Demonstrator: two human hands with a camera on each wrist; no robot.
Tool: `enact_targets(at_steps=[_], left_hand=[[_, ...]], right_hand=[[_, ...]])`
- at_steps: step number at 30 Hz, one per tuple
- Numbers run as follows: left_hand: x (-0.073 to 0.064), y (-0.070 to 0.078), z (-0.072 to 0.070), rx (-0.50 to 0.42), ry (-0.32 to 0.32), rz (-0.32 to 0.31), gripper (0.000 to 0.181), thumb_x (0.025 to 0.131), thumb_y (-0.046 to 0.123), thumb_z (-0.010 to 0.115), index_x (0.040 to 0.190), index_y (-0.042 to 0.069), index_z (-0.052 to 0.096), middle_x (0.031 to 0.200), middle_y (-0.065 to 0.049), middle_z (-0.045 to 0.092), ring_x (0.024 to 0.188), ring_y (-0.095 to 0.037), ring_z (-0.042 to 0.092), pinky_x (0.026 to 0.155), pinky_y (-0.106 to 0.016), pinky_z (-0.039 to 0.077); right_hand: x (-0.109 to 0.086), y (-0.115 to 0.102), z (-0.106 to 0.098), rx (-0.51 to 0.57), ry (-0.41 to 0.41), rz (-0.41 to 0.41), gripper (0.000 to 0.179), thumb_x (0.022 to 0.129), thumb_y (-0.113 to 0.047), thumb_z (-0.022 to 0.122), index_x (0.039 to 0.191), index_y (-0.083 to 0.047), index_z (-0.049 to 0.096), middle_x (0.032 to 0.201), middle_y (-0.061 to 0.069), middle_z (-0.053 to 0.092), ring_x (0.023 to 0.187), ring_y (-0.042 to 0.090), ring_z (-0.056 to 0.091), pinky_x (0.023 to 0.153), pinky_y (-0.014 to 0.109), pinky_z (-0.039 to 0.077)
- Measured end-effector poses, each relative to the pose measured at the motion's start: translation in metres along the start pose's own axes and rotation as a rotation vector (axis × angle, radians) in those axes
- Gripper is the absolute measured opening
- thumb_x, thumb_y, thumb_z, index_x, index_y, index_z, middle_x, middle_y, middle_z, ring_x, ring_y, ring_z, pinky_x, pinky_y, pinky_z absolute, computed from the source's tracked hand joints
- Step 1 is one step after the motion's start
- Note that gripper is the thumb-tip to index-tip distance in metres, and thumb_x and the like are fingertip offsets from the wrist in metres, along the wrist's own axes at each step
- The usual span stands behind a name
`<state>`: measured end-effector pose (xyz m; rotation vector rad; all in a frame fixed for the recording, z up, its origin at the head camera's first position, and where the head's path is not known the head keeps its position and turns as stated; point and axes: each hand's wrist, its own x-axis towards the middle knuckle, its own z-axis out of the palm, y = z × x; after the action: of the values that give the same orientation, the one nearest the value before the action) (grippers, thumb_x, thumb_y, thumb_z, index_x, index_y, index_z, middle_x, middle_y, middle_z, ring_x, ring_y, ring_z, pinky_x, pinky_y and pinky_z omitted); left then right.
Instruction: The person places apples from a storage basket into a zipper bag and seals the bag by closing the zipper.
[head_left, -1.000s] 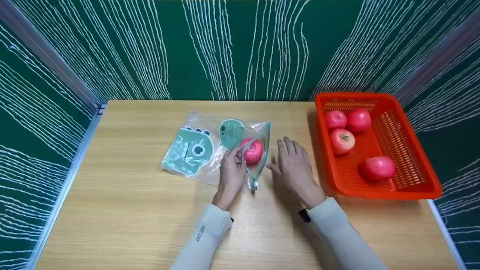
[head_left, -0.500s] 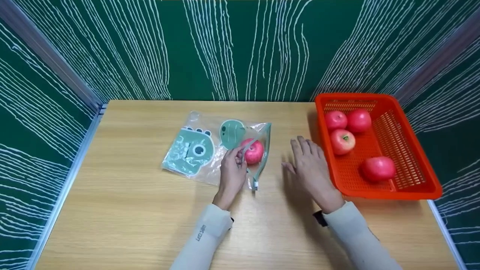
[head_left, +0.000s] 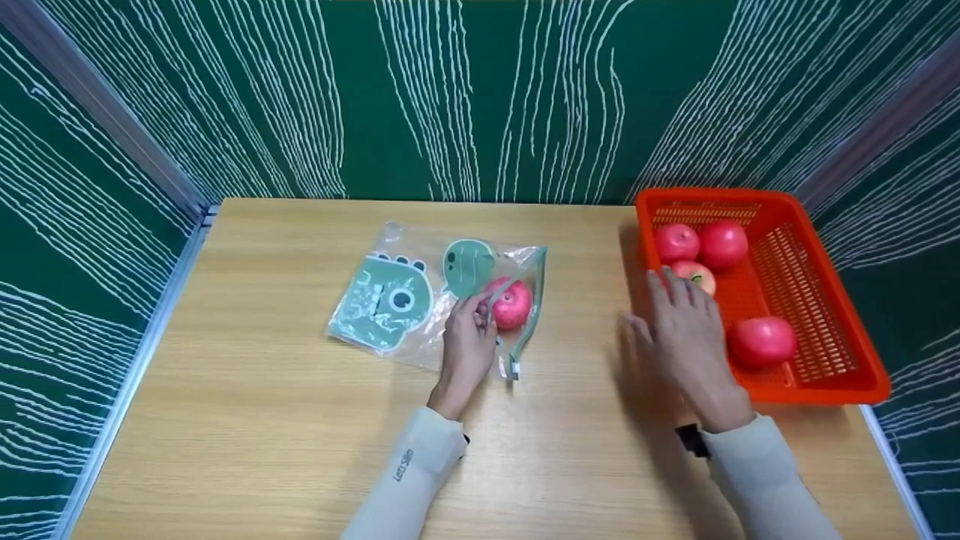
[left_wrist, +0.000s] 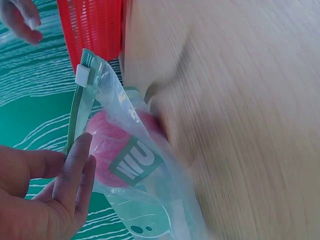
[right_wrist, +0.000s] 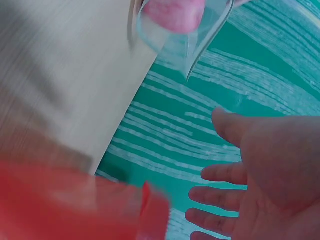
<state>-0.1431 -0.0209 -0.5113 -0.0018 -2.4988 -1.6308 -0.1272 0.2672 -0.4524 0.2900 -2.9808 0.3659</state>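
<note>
A clear zip bag (head_left: 420,345) with green dinosaur prints lies on the table, its slider end held up. Inside it, near the mouth, sits a red apple (head_left: 513,306). My left hand (head_left: 468,337) pinches the edge of the bag's mouth between thumb and fingers, as the left wrist view shows close up beside the white slider (left_wrist: 82,75). My right hand (head_left: 686,337) is over the near-left rim of the orange basket (head_left: 825,394), fingers spread and holding nothing. It partly covers a paler apple (head_left: 696,276) in the basket.
Two more apples (head_left: 723,244) rest in the basket's far-left corner, and another apple (head_left: 762,341) lies nearer its front. Green walls with white lines (head_left: 487,97) stand behind and at both sides of the wooden table (head_left: 247,420).
My right hand has moved right, from beside the bag's mouth to over the basket's left rim. My left hand keeps its pinch on the bag, and the apple inside stays put.
</note>
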Motion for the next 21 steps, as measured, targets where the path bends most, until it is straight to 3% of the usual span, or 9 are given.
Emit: enact_targets(at_steps=[6,15,21], left_hand=[[0.0,-0.002,0.002,0.019,0.018,0.025,0.042,0.088,-0.017,0.068,0.129,-0.007,0.068,0.104,-0.013,0.064,0.088,-0.019,0.061,0.08,-0.03,0.058],[0.0,-0.001,0.001,0.019,0.02,0.012,0.044,0.088,-0.017,0.069,0.13,-0.006,0.067,0.105,-0.013,0.064,0.09,-0.02,0.062,0.08,-0.029,0.058],[0.001,0.0,0.001,0.014,0.011,-0.003,0.045,0.089,-0.017,0.068,0.132,-0.004,0.067,0.107,-0.014,0.064,0.093,-0.022,0.062,0.083,-0.032,0.059]], right_hand=[[-0.008,0.023,-0.002,-0.038,0.099,0.046,0.073,0.094,-0.019,0.079,0.151,0.01,0.044,0.15,0.038,0.043,0.132,0.06,0.04,0.112,0.076,0.033],[-0.014,0.05,-0.008,-0.025,-0.029,0.149,0.075,0.098,-0.019,0.074,0.157,0.008,0.036,0.157,0.038,0.032,0.138,0.061,0.03,0.114,0.078,0.027],[-0.019,0.064,-0.01,-0.052,-0.016,0.154,0.075,0.095,-0.017,0.076,0.154,0.012,0.039,0.155,0.04,0.034,0.136,0.062,0.031,0.112,0.079,0.029]])
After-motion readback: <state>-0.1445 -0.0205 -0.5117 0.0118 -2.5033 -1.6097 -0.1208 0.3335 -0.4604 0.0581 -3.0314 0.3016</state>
